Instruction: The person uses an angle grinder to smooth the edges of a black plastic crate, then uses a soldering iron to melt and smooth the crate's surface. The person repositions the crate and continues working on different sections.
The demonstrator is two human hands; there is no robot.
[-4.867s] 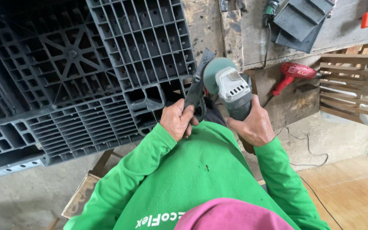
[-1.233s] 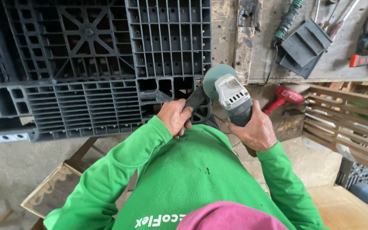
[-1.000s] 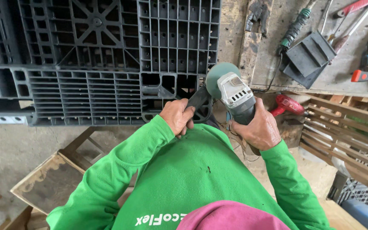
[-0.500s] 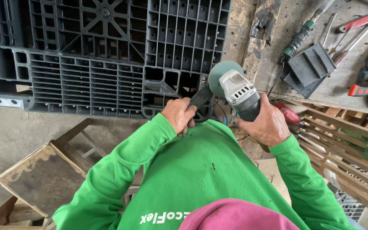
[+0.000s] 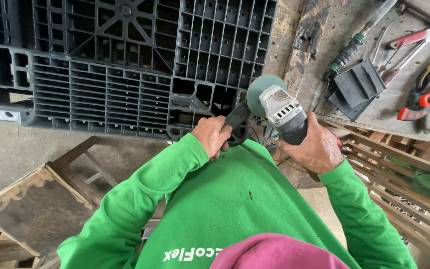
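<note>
1. Right hand [image 5: 315, 148] grips the angle grinder [image 5: 279, 105] body; left hand [image 5: 214, 136] clenches its black side handle [image 5: 237, 123], held against the black plastic pallet [image 5: 125, 65].
2. Risk: the disc (hidden) could snag a rib and kick toward the chest.

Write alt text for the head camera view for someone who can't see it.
A person in a green sweatshirt holds an angle grinder, left hand on its black side handle, right hand on the body, by a black plastic pallet. Hand tools lie on the workbench at right.
</note>
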